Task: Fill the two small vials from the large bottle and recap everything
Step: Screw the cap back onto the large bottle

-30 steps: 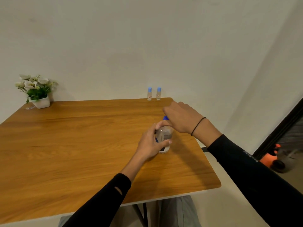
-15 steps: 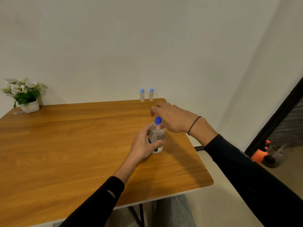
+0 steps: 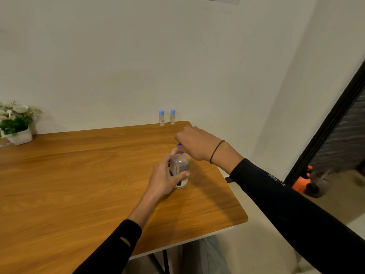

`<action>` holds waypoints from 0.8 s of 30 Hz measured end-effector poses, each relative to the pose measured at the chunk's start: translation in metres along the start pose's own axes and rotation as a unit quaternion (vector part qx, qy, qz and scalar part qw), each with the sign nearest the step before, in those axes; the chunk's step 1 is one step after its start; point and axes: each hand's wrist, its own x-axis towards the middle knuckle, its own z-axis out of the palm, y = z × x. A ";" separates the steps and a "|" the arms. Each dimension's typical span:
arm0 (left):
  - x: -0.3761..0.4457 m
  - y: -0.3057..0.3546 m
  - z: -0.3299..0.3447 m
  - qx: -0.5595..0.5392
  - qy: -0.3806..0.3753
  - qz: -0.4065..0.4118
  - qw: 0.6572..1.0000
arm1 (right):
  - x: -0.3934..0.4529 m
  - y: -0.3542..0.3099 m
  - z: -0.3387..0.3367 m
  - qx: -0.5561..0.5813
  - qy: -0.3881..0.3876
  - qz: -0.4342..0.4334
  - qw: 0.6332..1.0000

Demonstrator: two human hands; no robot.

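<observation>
A clear plastic bottle (image 3: 179, 171) stands upright on the wooden table (image 3: 79, 175), toward its right side; whether it holds liquid cannot be told. Its blue cap (image 3: 178, 144) shows only as a sliver under the right hand (image 3: 197, 144), whose fingers curl down over the top and grip it. The left hand (image 3: 165, 177) wraps around the bottle's body, thumb across the near side. At the table's far edge, against the wall, two small vials (image 3: 167, 117) with light blue caps stand upright just beside each other, well apart from the bottle; their contents are too small to judge. A white potted plant (image 3: 16, 123) sits at the far left.
</observation>
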 end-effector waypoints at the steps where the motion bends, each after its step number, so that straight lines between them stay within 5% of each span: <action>1: 0.000 0.000 0.000 0.002 0.003 0.002 1.000 | 0.000 0.001 0.002 -0.009 0.005 0.003 1.000; 6: -0.001 0.000 0.001 0.000 0.005 -0.006 1.000 | -0.004 0.009 0.001 0.087 -0.008 -0.055 0.995; 12: -0.003 -0.001 0.000 0.004 0.006 -0.005 1.000 | 0.001 0.010 0.005 -0.001 0.029 -0.015 0.999; 16: -0.003 0.000 0.000 0.012 0.006 -0.013 1.000 | -0.004 0.011 0.005 0.049 0.005 -0.079 0.996; 22: -0.004 0.002 -0.002 0.010 0.004 -0.003 1.000 | -0.004 0.008 0.002 -0.103 0.050 -0.037 0.993; 24: -0.003 0.001 -0.001 0.010 0.003 -0.002 1.000 | -0.007 0.010 0.003 -0.053 0.050 -0.047 0.996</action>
